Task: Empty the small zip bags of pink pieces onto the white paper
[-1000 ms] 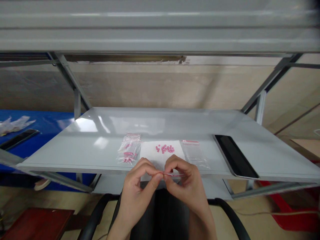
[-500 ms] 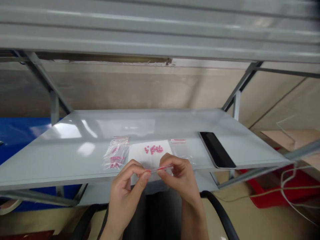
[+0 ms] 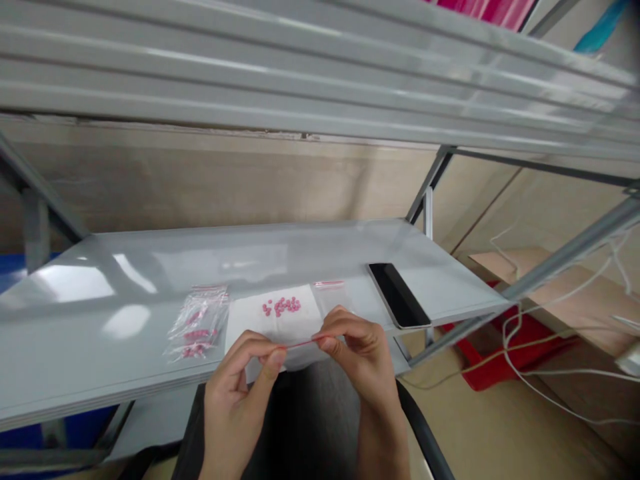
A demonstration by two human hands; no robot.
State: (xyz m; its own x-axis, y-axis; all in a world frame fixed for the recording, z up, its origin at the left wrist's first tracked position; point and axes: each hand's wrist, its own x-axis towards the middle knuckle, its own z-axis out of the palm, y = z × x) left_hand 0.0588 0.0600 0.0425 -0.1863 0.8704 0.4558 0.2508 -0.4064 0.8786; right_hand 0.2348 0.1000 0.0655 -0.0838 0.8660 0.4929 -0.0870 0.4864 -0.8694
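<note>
Both hands clamped on one thin clear strip with a red edge (image 3: 300, 344): my left hand (image 3: 237, 390) pinches one end between thumb and forefinger, my right hand (image 3: 359, 367) the other. Strip lies between the hands, above the front part of a white paper sheet (image 3: 273, 327) on the grey shelf (image 3: 100, 333). Pink beads (image 3: 281, 307) sit on the paper beyond my fingers; clear bags of pink pieces (image 3: 197, 323) lie left of the paper, a clear zip bag (image 3: 330, 292) just behind my right hand.
</note>
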